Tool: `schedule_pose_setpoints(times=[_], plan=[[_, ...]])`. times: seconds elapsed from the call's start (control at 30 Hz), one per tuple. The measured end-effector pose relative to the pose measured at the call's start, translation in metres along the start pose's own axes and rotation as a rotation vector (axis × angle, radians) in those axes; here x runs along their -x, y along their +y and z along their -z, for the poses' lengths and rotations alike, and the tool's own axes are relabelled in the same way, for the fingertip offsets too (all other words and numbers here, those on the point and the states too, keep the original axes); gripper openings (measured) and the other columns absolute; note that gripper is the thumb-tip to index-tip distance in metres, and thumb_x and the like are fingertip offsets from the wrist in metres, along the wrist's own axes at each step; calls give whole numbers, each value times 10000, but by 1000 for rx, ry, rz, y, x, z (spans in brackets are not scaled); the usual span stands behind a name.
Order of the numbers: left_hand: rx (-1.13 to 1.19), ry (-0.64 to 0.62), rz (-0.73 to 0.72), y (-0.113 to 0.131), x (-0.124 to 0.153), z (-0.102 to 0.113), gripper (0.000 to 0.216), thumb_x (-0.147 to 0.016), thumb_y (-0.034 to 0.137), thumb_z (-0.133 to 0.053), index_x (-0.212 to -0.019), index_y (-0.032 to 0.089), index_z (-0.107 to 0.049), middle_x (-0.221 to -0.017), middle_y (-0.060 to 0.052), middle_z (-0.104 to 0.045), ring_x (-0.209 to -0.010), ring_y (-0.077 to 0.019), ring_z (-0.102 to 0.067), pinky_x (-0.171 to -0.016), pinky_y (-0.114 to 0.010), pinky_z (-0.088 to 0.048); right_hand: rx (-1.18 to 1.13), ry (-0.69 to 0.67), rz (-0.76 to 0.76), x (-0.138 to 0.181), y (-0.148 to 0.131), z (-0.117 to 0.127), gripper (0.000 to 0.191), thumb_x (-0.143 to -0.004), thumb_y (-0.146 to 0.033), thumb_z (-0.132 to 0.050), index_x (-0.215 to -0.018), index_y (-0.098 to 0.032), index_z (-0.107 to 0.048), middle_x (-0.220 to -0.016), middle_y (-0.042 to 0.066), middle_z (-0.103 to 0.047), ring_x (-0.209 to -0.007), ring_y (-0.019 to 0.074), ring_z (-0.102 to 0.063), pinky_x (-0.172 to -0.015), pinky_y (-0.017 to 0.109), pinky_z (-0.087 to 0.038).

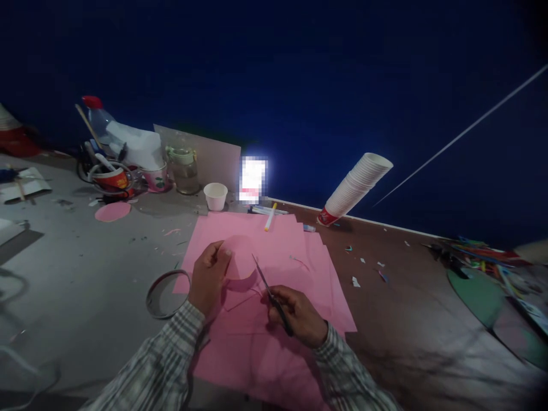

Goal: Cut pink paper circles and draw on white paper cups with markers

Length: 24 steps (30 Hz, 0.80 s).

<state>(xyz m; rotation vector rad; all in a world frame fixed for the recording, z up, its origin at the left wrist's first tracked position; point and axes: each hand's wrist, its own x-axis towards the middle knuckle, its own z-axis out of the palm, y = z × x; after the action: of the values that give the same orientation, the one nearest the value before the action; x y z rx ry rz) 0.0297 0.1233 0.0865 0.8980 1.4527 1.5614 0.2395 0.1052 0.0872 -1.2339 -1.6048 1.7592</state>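
Observation:
My left hand is closed on a rounded piece of pink paper, lifting it just above the pink sheets spread over the table. My right hand grips black-handled scissors, whose blades point up and left toward the lower edge of the held piece. A thin pink strip curls off the cut edge between the two hands. Both checked sleeves enter from the bottom of the view.
A roll of tape lies left of the sheets. A small white cup, glass jar, mugs with tools and a pink disc stand behind. A leaning cup stack, marker and paper scraps sit right.

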Motion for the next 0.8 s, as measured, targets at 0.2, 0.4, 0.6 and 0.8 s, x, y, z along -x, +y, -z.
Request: schedule_pose_setpoints(times=[0.2,0.4,0.6,0.8], plan=[[-141,7,-91,-5,-5,4,322,-768,328,-655,-1055,184,-677,-896,-28,-681,-763,-176,-579,-677,-241,-444,16,-69,10,1,3,-2,262,-699,-328,-686,-917,-186,-651,-636,-50,-497,-520,92,-451,-529,233,-420],[-185,-30,-167,-4,-3,2,337,-771,296,-643,-1091,193,-669,-1053,-56,-697,-946,-213,-611,-854,-272,-440,28,-67,-6,-1,4,-2,292,-691,-324,-689,-942,-176,-664,-651,-44,-510,-506,85,-425,-532,239,-419],[-205,-15,-171,-4,-2,2,349,-754,299,-650,-1088,199,-664,-1034,-49,-701,-934,-209,-620,-854,-277,-442,74,-62,-3,-2,7,-3,304,-696,-319,-695,-955,-162,-674,-643,-40,-521,-501,77,-398,-500,214,-377],[-276,-46,-168,-7,-3,2,423,-797,388,-575,-1153,163,-605,-1061,-76,-681,-930,-211,-616,-859,-331,-463,101,-44,6,-2,7,-4,329,-702,-351,-733,-960,-151,-686,-613,-45,-506,-511,82,-425,-500,213,-391]])
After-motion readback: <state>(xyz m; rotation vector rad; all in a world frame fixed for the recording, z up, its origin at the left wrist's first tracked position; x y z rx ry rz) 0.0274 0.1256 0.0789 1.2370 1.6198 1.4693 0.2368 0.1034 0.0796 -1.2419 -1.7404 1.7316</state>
